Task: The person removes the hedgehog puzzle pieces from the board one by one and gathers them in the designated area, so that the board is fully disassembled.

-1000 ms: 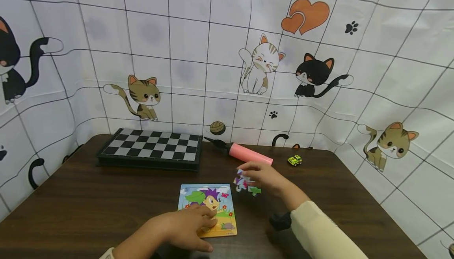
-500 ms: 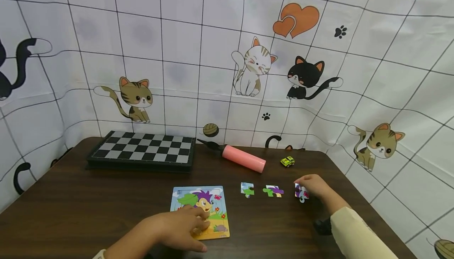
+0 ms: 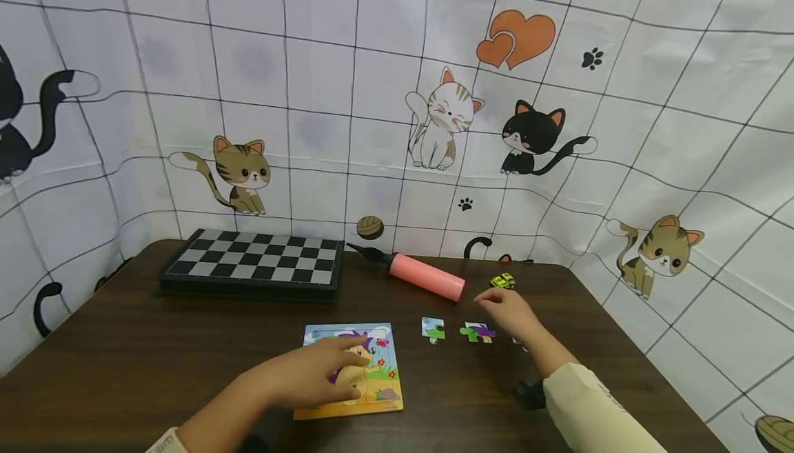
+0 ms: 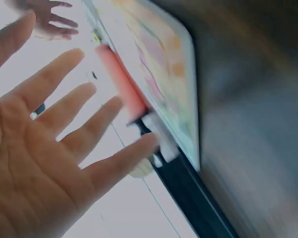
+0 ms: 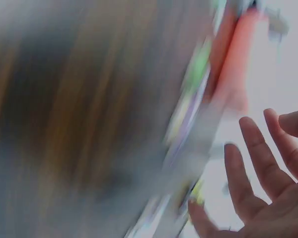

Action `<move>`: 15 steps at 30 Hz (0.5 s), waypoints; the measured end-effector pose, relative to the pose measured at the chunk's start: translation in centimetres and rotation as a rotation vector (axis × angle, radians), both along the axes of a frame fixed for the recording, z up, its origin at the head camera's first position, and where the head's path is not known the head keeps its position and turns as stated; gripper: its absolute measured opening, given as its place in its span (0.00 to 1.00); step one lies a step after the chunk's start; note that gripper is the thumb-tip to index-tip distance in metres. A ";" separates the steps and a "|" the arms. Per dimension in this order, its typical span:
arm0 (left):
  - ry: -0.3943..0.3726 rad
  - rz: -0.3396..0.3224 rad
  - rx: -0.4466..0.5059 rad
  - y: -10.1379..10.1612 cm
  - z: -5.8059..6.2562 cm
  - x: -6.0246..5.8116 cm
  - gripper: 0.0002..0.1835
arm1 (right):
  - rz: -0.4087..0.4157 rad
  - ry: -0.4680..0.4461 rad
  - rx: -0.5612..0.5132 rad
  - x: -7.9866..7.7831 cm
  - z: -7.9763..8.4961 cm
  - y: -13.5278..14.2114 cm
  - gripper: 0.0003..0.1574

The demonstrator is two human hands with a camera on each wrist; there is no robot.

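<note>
A jigsaw puzzle board (image 3: pixel 386 384) with a purple-haired cartoon character lies on the table. My left hand (image 3: pixel 310 374) hovers over its left part with fingers spread, covering some of the picture; the left wrist view shows the palm (image 4: pixel 39 163) holding nothing. To the board's right, two loose puzzle pieces, one blue and green (image 3: pixel 433 330) and one green and purple (image 3: pixel 478 332), lie in a row. A third piece (image 3: pixel 520 344) is mostly hidden behind my right wrist. My right hand (image 3: pixel 511 311) is raised above the row, empty, its fingers extended in the right wrist view.
A black-and-grey checkered board box (image 3: pixel 254 260) stands at the back left. Beside it lies a pink hand pump (image 3: pixel 428 276) with a black nozzle. A small yellow-green toy car (image 3: pixel 503 280) sits just behind my right hand. A cat-print sheet (image 3: pixel 335 129) hangs behind the table (image 3: pixel 186 356).
My right hand carried puzzle pieces rightward, let the last go at the row's right end, and has swung back left, empty. My left hand has moved slightly up over the puzzle board.
</note>
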State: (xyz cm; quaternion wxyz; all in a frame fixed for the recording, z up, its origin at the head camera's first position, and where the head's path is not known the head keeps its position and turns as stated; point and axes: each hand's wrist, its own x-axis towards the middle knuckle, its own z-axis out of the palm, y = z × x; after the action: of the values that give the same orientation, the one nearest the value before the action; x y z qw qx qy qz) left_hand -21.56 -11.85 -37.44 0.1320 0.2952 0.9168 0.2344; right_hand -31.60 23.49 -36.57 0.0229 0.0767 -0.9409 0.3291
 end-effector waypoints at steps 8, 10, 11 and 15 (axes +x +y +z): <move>0.019 0.273 -0.168 -3.2 1.1 -0.7 0.40 | 0.335 -0.338 -0.272 3.7 0.6 -14.4 0.19; 0.014 0.284 -0.200 -3.5 1.0 -0.9 0.42 | 0.387 -0.378 -0.238 4.6 0.4 -16.9 0.21; 0.015 0.280 -0.208 -3.6 1.0 -1.0 0.43 | 0.399 -0.384 -0.217 4.9 0.3 -17.9 0.21; 0.022 0.261 -0.226 -3.9 1.1 -0.9 0.46 | 0.430 -0.282 0.067 5.9 -0.1 -20.9 0.23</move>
State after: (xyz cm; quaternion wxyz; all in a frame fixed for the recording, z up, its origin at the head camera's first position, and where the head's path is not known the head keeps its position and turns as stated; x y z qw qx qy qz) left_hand -22.42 -15.70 -36.39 0.1225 0.1594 0.9693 0.1418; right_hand -25.73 2.58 -36.70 -0.1816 0.2290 -0.9073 0.3023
